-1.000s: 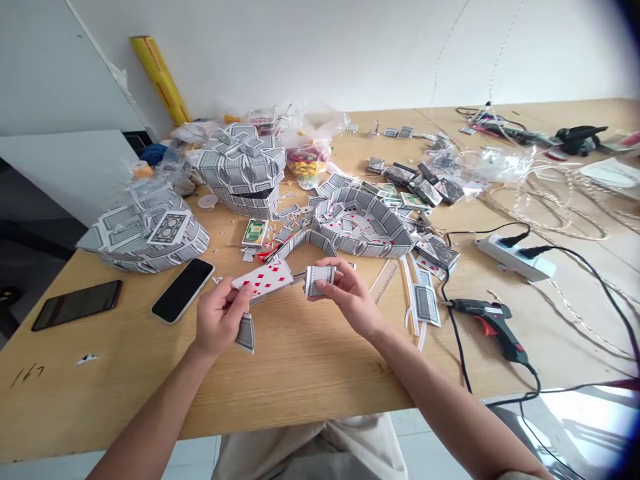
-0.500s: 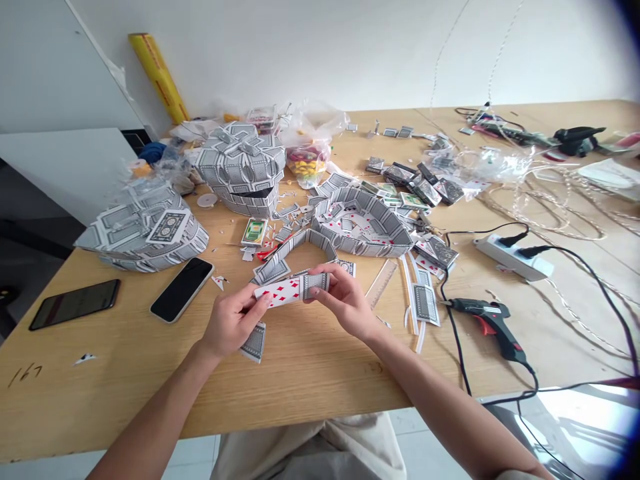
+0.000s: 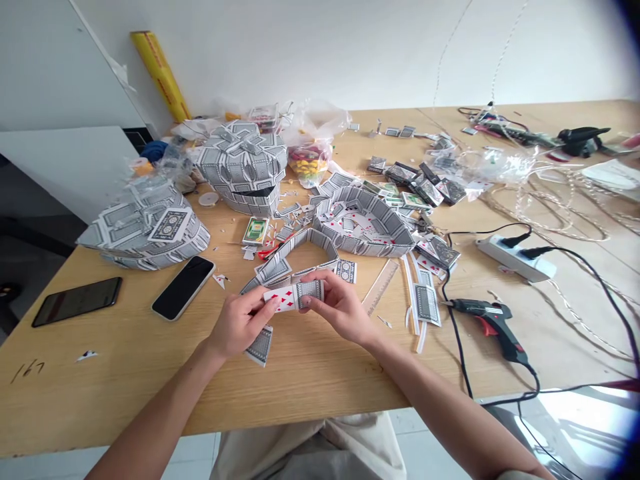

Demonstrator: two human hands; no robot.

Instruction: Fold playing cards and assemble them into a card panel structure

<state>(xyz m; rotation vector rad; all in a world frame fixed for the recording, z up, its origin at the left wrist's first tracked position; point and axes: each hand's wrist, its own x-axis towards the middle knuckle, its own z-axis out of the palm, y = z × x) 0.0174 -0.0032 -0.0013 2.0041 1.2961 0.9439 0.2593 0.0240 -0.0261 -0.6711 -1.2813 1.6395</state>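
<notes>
Between my hands is a strip of playing cards (image 3: 284, 298), part red-diamond face and part grey back. My left hand (image 3: 240, 322) pinches its left end, and my right hand (image 3: 337, 307) grips the grey-backed right end. Just behind them, a curved band of folded cards (image 3: 320, 245) stands on the table. A loose grey-backed card (image 3: 261, 345) shows below my left hand. Farther back sits a card-walled tray (image 3: 395, 248), with card faces lining its floor.
Two card-built boxes (image 3: 243, 160) (image 3: 145, 230) and two phones (image 3: 183, 288) (image 3: 77, 301) are on the left. A glue gun (image 3: 493, 323), power strip (image 3: 515, 258), cables and a ruler (image 3: 380, 287) lie right. Card packs and scraps are scattered behind.
The card strip has turned nearer to level, and less of its diamond face shows. My left hand has shifted slightly right, closer to my right hand.
</notes>
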